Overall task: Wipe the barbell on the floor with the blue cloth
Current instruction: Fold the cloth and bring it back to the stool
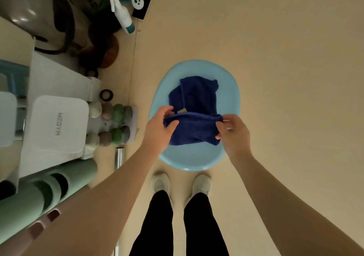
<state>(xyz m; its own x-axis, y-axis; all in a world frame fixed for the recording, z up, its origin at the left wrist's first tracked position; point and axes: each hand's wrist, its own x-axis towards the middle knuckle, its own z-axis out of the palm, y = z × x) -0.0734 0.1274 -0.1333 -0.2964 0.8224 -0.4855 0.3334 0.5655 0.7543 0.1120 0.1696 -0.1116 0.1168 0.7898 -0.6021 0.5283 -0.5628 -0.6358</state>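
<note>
A dark blue cloth (194, 113) hangs folded over a light blue basin (189, 161) on the floor ahead of my feet. My left hand (159, 129) grips the cloth's left end. My right hand (233, 132) pinches its right end between thumb and fingers. A shiny metal bar (119, 158), likely the barbell, lies on the floor under my left forearm; most of it is hidden, with another bit at the bottom edge.
A white rack with coloured dumbbells (112, 123) stands left of the basin. Rolled green mats (39, 196) lie at the lower left. A white spray bottle (123, 16) and a phone (141, 7) lie on the floor at the back. Bare beige floor extends right.
</note>
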